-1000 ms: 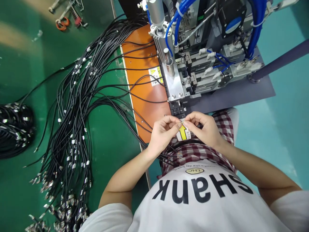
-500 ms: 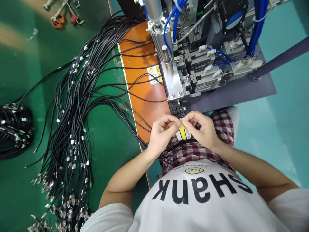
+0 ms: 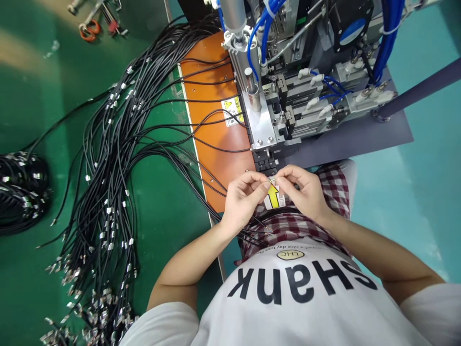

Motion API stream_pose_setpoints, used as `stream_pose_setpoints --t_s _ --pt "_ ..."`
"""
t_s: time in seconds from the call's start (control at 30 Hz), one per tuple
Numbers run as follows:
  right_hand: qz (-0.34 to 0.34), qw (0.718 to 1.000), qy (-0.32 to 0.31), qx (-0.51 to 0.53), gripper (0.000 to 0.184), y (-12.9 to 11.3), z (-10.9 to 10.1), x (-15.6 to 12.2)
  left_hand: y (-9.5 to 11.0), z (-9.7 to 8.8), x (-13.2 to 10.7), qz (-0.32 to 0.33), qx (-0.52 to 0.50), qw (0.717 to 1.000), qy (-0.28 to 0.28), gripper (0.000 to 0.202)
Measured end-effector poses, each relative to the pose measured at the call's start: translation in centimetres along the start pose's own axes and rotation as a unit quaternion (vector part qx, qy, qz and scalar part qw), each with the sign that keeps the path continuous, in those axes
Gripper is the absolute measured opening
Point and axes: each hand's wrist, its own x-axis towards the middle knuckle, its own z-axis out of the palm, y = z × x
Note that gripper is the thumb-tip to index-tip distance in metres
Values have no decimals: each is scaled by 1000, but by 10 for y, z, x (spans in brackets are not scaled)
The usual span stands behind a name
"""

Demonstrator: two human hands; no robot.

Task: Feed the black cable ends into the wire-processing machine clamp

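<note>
My left hand [image 3: 242, 198] and my right hand [image 3: 302, 191] meet fingertip to fingertip just in front of the machine's black jaw block [image 3: 265, 164]. Both hands are closed in a pinch on a small metal cable end [image 3: 272, 180] between them. Thin black cables [image 3: 252, 229] run from under my left hand down across my lap. A sticker with a yellow arrow [image 3: 272, 196] shows between the hands, pointing at the jaw block.
A pneumatic machine [image 3: 288, 91] with blue hoses stands on an orange plate [image 3: 212, 120]. A big spread of black cables with metal ends [image 3: 108, 168] covers the green mat at left. A coiled cable bundle [image 3: 19, 190] lies at far left; red-handled tools [image 3: 94, 24] lie top left.
The hands have stayed pinched together at the same spot; only the fingertips shifted slightly. The view moved a little.
</note>
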Motion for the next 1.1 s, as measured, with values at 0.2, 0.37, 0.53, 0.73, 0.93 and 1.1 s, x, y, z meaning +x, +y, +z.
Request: stream_pose_setpoints --t_s 0.2,0.37,0.53,0.73,0.93,1.1 --pt "16 1000 9 -23 18 -2 -2 0 -1 -1 0 -2 11 1000 -1 24" --pt "-63 995 29 -75 8 -3 0 4 -1 -2 1 2 22 1000 -16 23" --pt "-3 999 3 -34 15 0 -2 -4 -6 2 -5 134 163 977 18 11" --pt "65 998 -7 -16 15 1 -12 -6 0 0 -1 305 363 879 -52 18" --pt "66 997 29 -26 20 32 -22 44 2 -16 40 309 508 803 -27 20" --pt "86 996 24 -17 22 48 -23 56 -12 -22 55 333 529 780 -11 21"
